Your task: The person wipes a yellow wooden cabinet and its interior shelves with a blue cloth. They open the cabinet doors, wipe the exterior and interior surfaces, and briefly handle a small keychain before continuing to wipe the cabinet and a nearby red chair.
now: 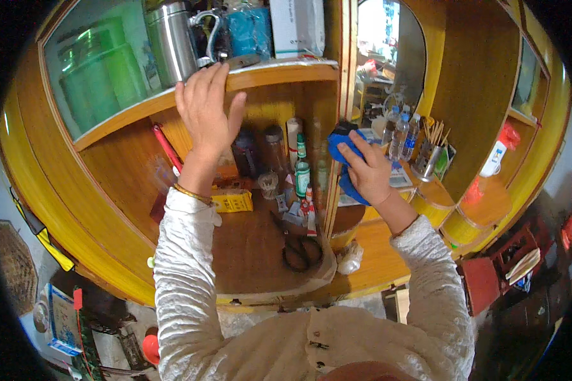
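Observation:
My left hand (209, 109) is raised to the wooden shelf's front edge (286, 76), its fingertips resting there and the thumb spread out. It holds nothing. Just behind those fingers stands a stainless steel mug (172, 45) with a handle. In my right hand (369, 169) is a blue cloth (342, 145), partly dark at its top. I have it pressed against the upright wooden post (336, 205) between the open compartment and the mirror (391, 62). Part of the cloth hangs below my fingers.
Black-handled scissors (301, 252), a yellow box (233, 201), glass jars and a green bottle (302, 178) occupy the lower compartment. Right of the post are plastic bottles (400, 135) and a metal cup (426, 162) of sticks. A tied plastic bag (350, 257) lies on the ledge.

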Tool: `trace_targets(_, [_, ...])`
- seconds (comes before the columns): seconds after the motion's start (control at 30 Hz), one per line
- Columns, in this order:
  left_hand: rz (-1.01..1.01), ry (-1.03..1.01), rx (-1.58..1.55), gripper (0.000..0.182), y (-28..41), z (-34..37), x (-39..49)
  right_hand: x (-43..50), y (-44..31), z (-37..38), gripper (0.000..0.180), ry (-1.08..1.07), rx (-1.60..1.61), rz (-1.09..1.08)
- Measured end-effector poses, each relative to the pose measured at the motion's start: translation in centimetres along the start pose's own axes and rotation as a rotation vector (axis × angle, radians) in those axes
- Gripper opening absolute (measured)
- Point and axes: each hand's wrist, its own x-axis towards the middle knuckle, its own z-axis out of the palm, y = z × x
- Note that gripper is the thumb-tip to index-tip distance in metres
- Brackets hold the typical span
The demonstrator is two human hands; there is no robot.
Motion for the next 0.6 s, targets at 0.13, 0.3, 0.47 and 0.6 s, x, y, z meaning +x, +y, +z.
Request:
trace_targets(0.13, [-0.014, 0.0, -0.011, 0.047, -0.2, 0.1, 0.0, -4.6, -1.0, -0.3, 0.046, -0.146, 0.014, -0.028])
trace_targets(0.3, [0.051, -0.004, 0.06, 0.046, -0.6, 0.0, -0.1, 0.2, 1.3, -2.6, 0.046, 0.041, 0.134, 0.035])
trace_targets(0.47, [0.065, 0.005, 0.011, 0.042, -1.0, 0.3, 0.2, 5.5, 2.7, -2.7, 0.058, -0.056, -0.042, -0.037])
trace_targets(0.6, [0.099, 0.026, 0.017, 0.046, -1.3, 0.2, 0.2, -3.5, 1.8, 0.3, 0.054, -0.155, -0.045, -0.176])
